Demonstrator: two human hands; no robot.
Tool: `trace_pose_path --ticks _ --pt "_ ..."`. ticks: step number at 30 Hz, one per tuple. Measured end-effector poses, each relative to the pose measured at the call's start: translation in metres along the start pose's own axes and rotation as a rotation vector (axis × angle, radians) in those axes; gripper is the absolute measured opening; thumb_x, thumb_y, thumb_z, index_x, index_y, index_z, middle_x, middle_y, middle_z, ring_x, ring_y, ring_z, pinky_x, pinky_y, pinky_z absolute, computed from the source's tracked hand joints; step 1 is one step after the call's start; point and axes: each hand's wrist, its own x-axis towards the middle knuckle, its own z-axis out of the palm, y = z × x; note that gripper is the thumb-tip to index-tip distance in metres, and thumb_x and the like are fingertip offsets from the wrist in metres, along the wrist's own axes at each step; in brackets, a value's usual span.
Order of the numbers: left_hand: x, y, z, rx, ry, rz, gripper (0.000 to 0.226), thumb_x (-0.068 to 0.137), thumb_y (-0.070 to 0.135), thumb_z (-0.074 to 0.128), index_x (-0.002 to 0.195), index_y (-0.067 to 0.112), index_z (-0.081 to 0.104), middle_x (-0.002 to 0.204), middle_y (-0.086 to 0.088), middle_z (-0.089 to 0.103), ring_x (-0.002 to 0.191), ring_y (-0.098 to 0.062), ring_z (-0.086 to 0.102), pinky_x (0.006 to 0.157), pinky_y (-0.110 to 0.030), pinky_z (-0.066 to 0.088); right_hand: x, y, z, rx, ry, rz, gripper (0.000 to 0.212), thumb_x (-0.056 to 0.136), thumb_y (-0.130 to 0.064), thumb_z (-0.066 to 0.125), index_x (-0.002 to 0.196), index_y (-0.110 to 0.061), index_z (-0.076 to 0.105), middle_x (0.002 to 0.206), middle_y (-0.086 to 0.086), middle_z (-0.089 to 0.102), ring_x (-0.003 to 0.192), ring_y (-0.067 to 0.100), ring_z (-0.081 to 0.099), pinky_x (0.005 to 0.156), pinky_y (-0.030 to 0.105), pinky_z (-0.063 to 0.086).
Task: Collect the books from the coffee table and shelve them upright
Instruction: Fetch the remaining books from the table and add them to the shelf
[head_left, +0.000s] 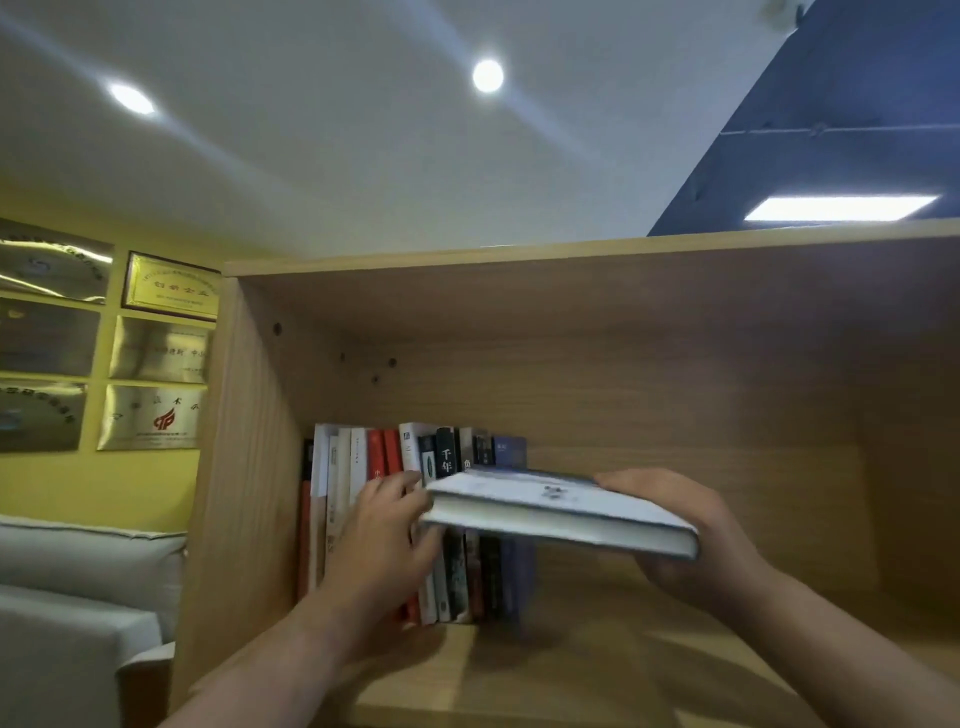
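A white and blue book (558, 512) lies flat in the air in front of the wooden shelf compartment (675, 374). My right hand (691, 530) grips its right end, thumb on the cover and fingers underneath. My left hand (384, 540) touches the book's left corner and lies against the spines of the upright books (457, 457). Several books stand upright in a row at the left end of the shelf, against its left wall; my left hand and the held book hide part of the row.
The shelf board (597, 665) runs bare wood to the right of the row. Left of the bookcase are a grey sofa (78, 597) and a yellow wall with framed plaques (171, 288).
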Motion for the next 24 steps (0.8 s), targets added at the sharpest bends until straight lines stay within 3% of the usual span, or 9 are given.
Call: trace_pose_path --ticks 1,3,5,8,11,14,19,22,24 --pt "-0.007 -0.003 0.007 0.085 -0.02 0.005 0.05 0.093 0.039 0.059 0.141 0.042 0.044 0.148 0.017 0.036 0.146 -0.014 0.027 0.12 -0.04 0.029 -0.001 0.0 -0.005 -0.025 0.03 0.061 0.049 0.1 -0.054 0.045 0.106 -0.013 0.073 0.095 -0.003 0.074 0.088 0.014 0.069 0.077 0.021 0.052" --pt "-0.014 -0.009 0.015 0.123 -0.107 -0.06 0.064 0.096 0.043 0.052 0.152 0.044 0.022 0.163 0.02 0.001 0.151 -0.008 -0.005 0.123 -0.042 0.005 -0.002 0.0 -0.012 -0.067 0.072 0.171 0.049 0.096 -0.058 0.051 0.089 -0.016 0.076 0.082 -0.019 0.064 0.078 0.002 0.065 0.066 0.005 0.045" --pt "-0.015 -0.013 0.018 0.073 -0.138 -0.111 0.071 0.097 0.038 0.053 0.154 0.044 0.013 0.163 0.022 -0.012 0.147 -0.004 -0.015 0.124 -0.042 0.004 -0.006 0.001 -0.012 -0.065 0.057 0.276 0.03 0.089 -0.045 0.066 0.077 -0.018 0.072 0.071 -0.028 0.057 0.065 -0.011 0.062 0.055 -0.003 0.04" --pt "-0.015 -0.014 0.022 0.024 -0.111 -0.107 0.072 0.096 0.032 0.053 0.156 0.039 0.013 0.163 0.02 -0.013 0.148 -0.004 -0.015 0.125 -0.04 0.007 -0.011 0.003 0.005 -0.14 -0.062 0.513 0.018 0.084 -0.021 0.08 0.074 -0.019 0.066 0.061 -0.019 0.061 0.052 -0.005 0.06 0.046 0.013 0.049" --pt "-0.015 -0.016 0.025 -0.03 -0.104 -0.126 0.075 0.095 0.027 0.055 0.156 0.037 0.013 0.163 0.021 -0.017 0.15 -0.005 -0.013 0.125 -0.038 0.012 -0.007 -0.006 0.034 -0.052 -0.291 0.839 0.012 0.091 -0.031 0.072 0.087 -0.029 0.061 0.075 -0.014 0.066 0.067 0.001 0.067 0.058 0.022 0.06" --pt "-0.015 -0.021 0.026 -0.066 -0.115 -0.155 0.078 0.094 0.024 0.056 0.157 0.036 0.012 0.163 0.019 -0.021 0.152 -0.009 -0.01 0.125 -0.039 0.017 -0.004 -0.014 0.063 0.021 -0.339 0.944 0.015 0.092 -0.032 0.067 0.083 -0.02 0.066 0.08 -0.004 0.072 0.071 0.011 0.072 0.062 0.039 0.063" --pt "-0.016 -0.022 0.028 -0.107 -0.117 -0.145 0.077 0.094 0.022 0.057 0.156 0.037 0.015 0.161 0.024 -0.021 0.15 -0.005 -0.015 0.125 -0.039 0.012 0.004 -0.023 0.081 0.196 -0.416 1.042 0.01 0.095 -0.037 0.066 0.093 -0.03 0.06 0.089 -0.007 0.071 0.08 0.004 0.067 0.07 0.029 0.061" --pt "-0.016 -0.023 0.03 -0.123 -0.107 -0.137 0.076 0.094 0.021 0.057 0.156 0.036 0.016 0.161 0.025 -0.02 0.15 -0.003 -0.014 0.125 -0.038 0.013 0.01 -0.019 0.081 0.369 -0.503 1.038 0.028 0.095 -0.042 0.066 0.115 -0.036 0.047 0.103 -0.011 0.066 0.091 0.005 0.067 0.072 0.024 0.058" --pt "-0.016 -0.023 0.031 -0.143 -0.108 -0.126 0.078 0.093 0.02 0.058 0.156 0.036 0.016 0.16 0.026 -0.019 0.149 0.0 -0.014 0.124 -0.034 0.009 0.011 -0.018 0.085 0.446 -0.559 0.997 0.043 0.094 -0.038 0.068 0.131 -0.035 0.045 0.12 -0.009 0.064 0.103 0.011 0.068 0.085 0.033 0.061"
